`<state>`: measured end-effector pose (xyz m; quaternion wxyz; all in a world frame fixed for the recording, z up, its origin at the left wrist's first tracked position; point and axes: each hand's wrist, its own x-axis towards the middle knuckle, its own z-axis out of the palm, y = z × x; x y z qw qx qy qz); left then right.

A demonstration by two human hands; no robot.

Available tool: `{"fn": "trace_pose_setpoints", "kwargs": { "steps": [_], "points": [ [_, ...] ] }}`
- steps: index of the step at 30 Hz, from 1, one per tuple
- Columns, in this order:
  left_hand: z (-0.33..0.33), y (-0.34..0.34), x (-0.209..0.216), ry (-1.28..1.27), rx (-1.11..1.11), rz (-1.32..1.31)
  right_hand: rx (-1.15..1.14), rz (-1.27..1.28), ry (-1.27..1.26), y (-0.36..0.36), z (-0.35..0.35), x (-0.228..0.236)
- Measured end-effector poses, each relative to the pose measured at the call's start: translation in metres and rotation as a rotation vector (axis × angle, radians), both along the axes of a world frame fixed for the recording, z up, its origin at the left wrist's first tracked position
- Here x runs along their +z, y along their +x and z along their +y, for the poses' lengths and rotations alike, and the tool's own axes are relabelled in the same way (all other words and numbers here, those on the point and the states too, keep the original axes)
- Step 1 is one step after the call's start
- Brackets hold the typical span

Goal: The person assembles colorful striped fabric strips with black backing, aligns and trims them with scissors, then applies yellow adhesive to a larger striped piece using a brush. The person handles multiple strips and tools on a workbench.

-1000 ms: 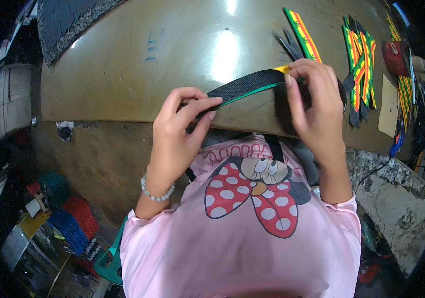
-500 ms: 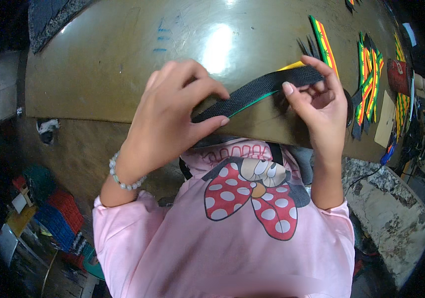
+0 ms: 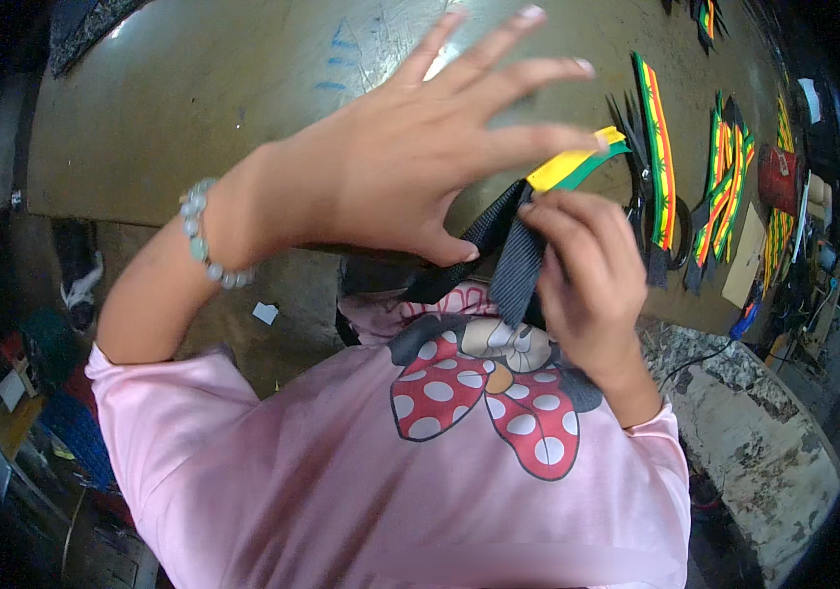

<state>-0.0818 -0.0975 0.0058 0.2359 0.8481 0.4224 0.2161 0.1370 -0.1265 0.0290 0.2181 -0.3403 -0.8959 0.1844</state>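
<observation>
The big brown bench (image 3: 194, 128) is shiny and fills the top. Below it is the person's pink shirt (image 3: 391, 510), with a red bow with white dots on the front. A worn grey and white slab (image 3: 749, 442) is low on the right side.

The left hand (image 3: 391, 162) is up over the bench with its fingers spread wide. Its thumb is by the black part of a band, but I cannot tell if they touch. The right hand (image 3: 592, 270) is smaller to see. Its thumb and fingers are bent in and pinch the band (image 3: 516, 270) near its middle. The band is at the near edge of the bench, between the hands. Its yellow and green end sticks up over the bench, and two black parts hang down in front of the shirt.

To the right is a pile of striped strips (image 3: 724, 191), yellow, red, green and black. One long striped strip (image 3: 656, 147) lies alone, just beside black scissors (image 3: 639, 182). A tan card (image 3: 742, 257) is near the pile, and so is a red thing (image 3: 779, 179). A bead bracelet (image 3: 202, 240) is on the left wrist. A tiny white scrap (image 3: 265, 313) lies below the bench edge.
</observation>
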Motion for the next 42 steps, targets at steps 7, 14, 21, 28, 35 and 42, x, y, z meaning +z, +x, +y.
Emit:
{"fn": "trace_pose_setpoints", "kwargs": {
  "steps": [7, 14, 21, 28, 35, 42],
  "points": [
    [0.023, 0.007, -0.012, -0.024, -0.168, 0.063, 0.398, 0.323, -0.598, 0.007, -0.014, 0.022],
    [0.022, 0.011, -0.019, 0.027, -0.192, 0.119, -0.252, 0.287, -0.542, 0.010, -0.007, 0.017],
    [0.011, 0.013, -0.022, 0.116, -0.150, 0.174, -0.281, 0.285, -0.523, 0.011, 0.011, 0.002],
    [0.011, 0.012, -0.024, 0.145, -0.152, 0.195, -0.258, 0.218, -0.525, 0.006, 0.019, 0.014],
    [0.011, 0.012, -0.025, 0.167, -0.162, 0.215, 0.043, 0.124, -0.678, 0.008, 0.005, 0.047],
    [0.009, 0.010, -0.024, 0.235, -0.167, 0.267, -0.178, 0.089, -0.401, 0.009, 0.031, 0.006]
  ]
}}
